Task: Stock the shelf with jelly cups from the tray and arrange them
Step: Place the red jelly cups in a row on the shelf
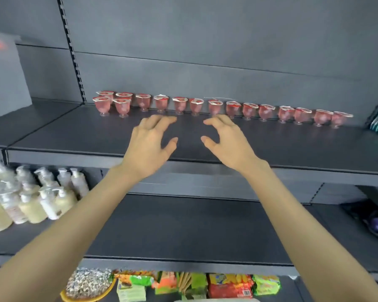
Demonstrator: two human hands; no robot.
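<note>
Jelly cups (196,106) stand in a long row at the back of the shelf (292,147), across the middle of the frame. The left hand (150,142) and right hand (226,141) hover near them, fingers loosely spread, holding nothing. I think soft nudges on their sides would keep them from tipping. Any writing on them is too blurry to read.

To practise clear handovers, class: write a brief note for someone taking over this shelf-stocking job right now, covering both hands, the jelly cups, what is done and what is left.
Left grip: open, empty, over the shelf in front of the row.
Right grip: open, empty, beside it.
Jelly cups: one upright row along the back; two front cups start a second row at the left end.
Tray: not in view.
Done: back row laid.
Left: probably extend the front row rightwards, if cups remain.
</note>
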